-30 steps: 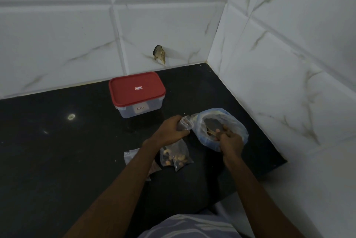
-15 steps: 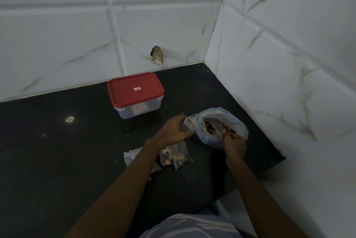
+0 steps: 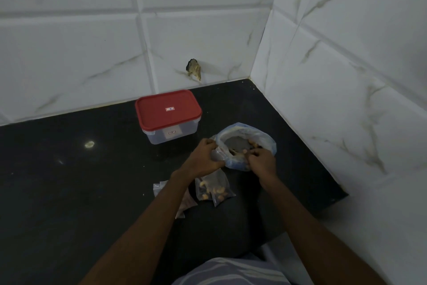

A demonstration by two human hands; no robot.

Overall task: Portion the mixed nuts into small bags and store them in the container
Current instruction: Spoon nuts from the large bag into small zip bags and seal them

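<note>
where two white tiled walls point(image 3: 69, 54) meet in a corner, a black counter point(image 3: 69, 192) spreads below them, dim and glossy, with a spot of glare point(image 3: 89, 144) on its left part. a striped shirt point(image 3: 231, 271) shows at the bottom edge, and the left forearm point(image 3: 143, 227) and right forearm point(image 3: 300, 215), both bare, reach from there toward the corner. a clear container point(image 3: 171, 133) with a red lid point(image 3: 167, 109) on it stands near the back wall, apart from both hands. the big bag point(image 3: 265, 140), bluish plastic with its mouth rolled open, sits on the counter near the right wall, to the right of the container and nearer the person; nuts point(image 3: 240, 152) lie inside at its near edge. the left hand point(image 3: 203, 157) is closed round a small bag point(image 3: 218, 154) of clear plastic, gripping it at the big bag's left rim so the two touch. the right hand point(image 3: 263, 161) has its fingers curled in tight over the big bag's near rim; whether they pinch nuts or plastic i cannot tell. a filled bag point(image 3: 213, 189), holding pale and dark nuts, lies flat on the counter just below the left hand, between the forearms. other bags point(image 3: 159, 187) lie beside it to the left, partly hidden under the left forearm. a chipped hole point(image 3: 194, 70) marks the back wall low down, above the container.
</note>
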